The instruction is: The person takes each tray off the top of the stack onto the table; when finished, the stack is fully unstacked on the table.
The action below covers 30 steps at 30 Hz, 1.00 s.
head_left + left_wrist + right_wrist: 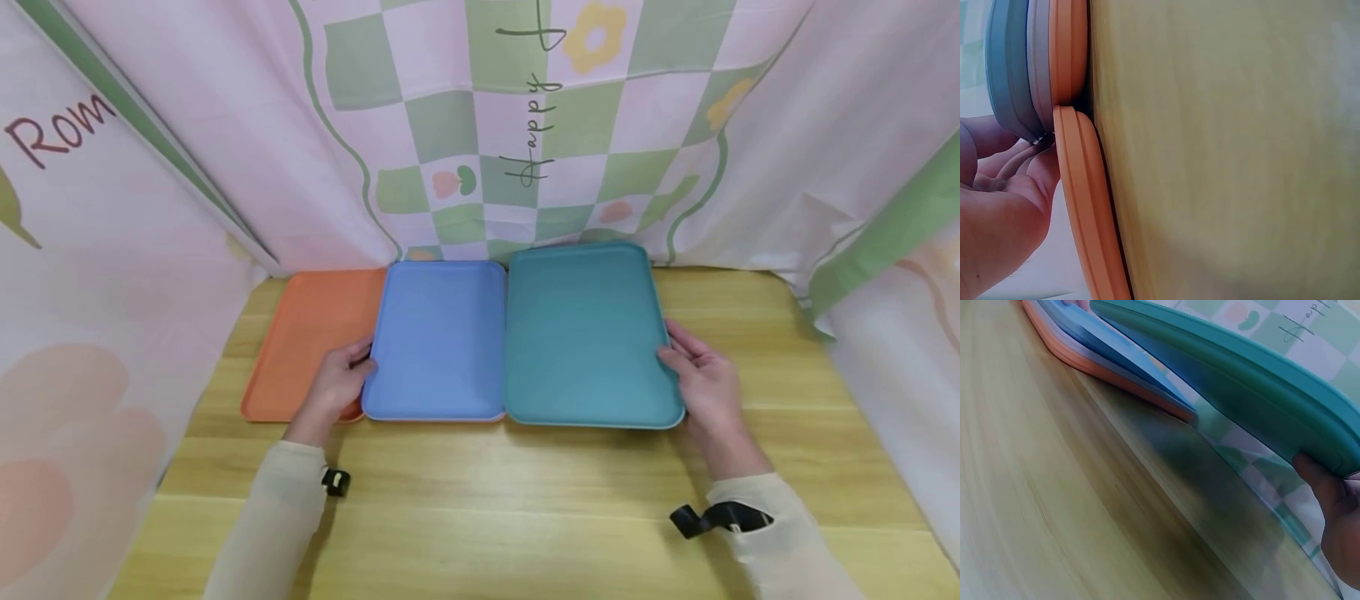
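My left hand (337, 385) grips the left edge of a blue tray (441, 342). In the left wrist view the hand (1007, 194) has its fingers at the edge of the blue tray (1009, 69), which lies over a pale tray (1039, 59) and an orange tray (1068, 53). A larger teal tray (588, 342) is held at its right edge by my right hand (708, 385). The right wrist view shows the teal tray (1241, 381) tilted, its near side raised off the table, with the right hand (1338, 519) pinching the rim.
Another orange tray (315, 342) lies flat on the wooden table (487, 508) at the left, its right side against the stack. Patterned cloth (442, 125) hangs along the back edge and at both sides.
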Motion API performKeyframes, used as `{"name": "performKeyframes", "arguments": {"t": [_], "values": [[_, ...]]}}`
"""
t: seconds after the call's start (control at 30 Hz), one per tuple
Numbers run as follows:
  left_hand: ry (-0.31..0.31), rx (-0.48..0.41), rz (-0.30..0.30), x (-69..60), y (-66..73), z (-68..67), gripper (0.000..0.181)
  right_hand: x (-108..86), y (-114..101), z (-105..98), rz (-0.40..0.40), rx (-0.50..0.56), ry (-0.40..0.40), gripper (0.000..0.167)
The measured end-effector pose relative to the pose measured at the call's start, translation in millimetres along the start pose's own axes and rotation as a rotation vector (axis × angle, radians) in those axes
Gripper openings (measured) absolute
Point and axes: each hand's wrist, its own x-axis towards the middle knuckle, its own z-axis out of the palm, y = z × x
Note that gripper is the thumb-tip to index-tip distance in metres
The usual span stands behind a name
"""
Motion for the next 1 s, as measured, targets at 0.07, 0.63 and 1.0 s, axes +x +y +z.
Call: {"name": "performKeyframes", "arguments": {"t": [0.07, 0.63, 1.0], "values": [[0.000, 0.002, 0.003, -0.4, 0.5, 0.0, 0.056, 1.5, 0.6, -4.6, -0.004, -0.003, 0.006, 0.058], [-0.003, -0.019, -0.009, -1.6, 2.2, 0.7, 0.055, 15.9, 13.4, -12.8, -0.002, -0.151, -0.053, 0.062], [0.004, -0.015, 0.003, -0.8, 0.0, 0.1, 0.055, 25.4, 20.9, 3.7, 0.036, -0.503, 0.021, 0.052]]}}
